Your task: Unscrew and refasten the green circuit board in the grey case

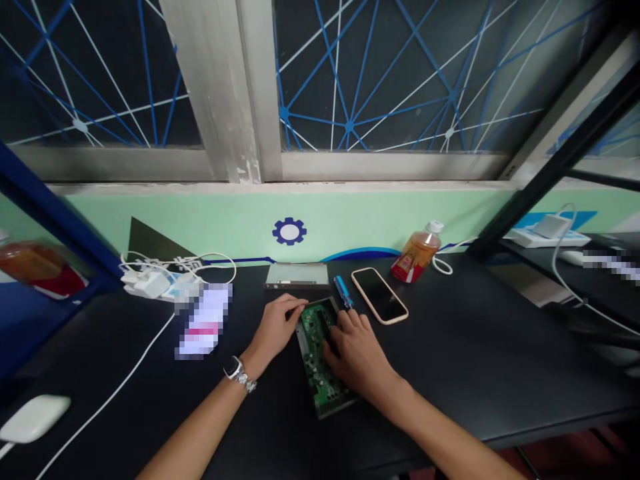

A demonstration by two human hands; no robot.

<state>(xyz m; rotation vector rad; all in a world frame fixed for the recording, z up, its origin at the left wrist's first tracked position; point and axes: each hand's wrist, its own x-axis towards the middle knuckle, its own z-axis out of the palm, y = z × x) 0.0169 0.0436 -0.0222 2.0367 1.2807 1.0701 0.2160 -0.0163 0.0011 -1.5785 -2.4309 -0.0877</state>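
A green circuit board (316,337) lies in a shallow metal case on the black desk, its long side running away from me. My left hand (276,328) pinches the case's far left corner between thumb and fingers. My right hand (359,350) reaches over the right side, fingers bent and thumb low over the board. What those fingertips hold, if anything, is hidden. A blue-handled screwdriver (343,292) lies just beyond the right fingers. Behind the board is a flat grey metal cover (297,275).
A phone (380,295) and a red-labelled drink bottle (417,253) are at the right. To the left are a pixelated item (206,323), a power strip (175,287) with cables, and a white adapter (35,419). Dark frame posts stand on both sides.
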